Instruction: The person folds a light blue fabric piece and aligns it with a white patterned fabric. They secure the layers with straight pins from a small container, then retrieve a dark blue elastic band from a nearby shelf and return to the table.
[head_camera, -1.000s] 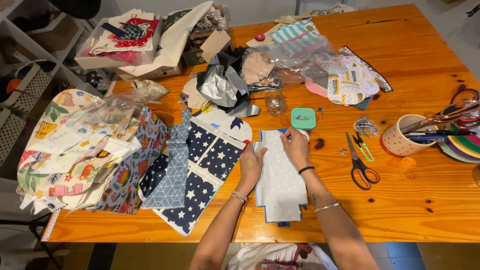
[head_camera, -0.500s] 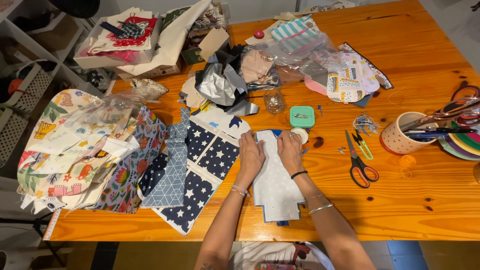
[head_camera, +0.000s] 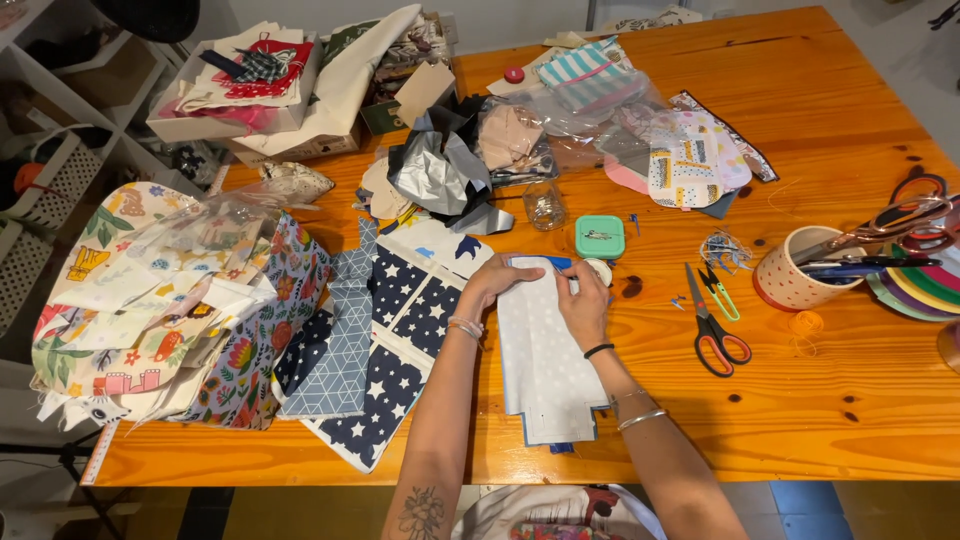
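Note:
A white dotted fabric piece lies flat on the wooden table, stacked over a blue layer that peeks out at its edges. My left hand rests on its upper left corner, fingers curled over the top edge. My right hand presses on the upper right part, fingertips near the top edge. Both hands pinch the fabric's top. Just beyond the fabric stand a small teal box and a white round spool.
Red-handled scissors and small green snips lie to the right. A dotted cup holds scissors and pens. Navy star fabric and a floral fabric pile lie left. Bags of cloth, a small jar and boxes fill the far side.
My hands slid up along the white fabric toward its top edge and came closer together. The view moved slightly; the fabric stayed put.

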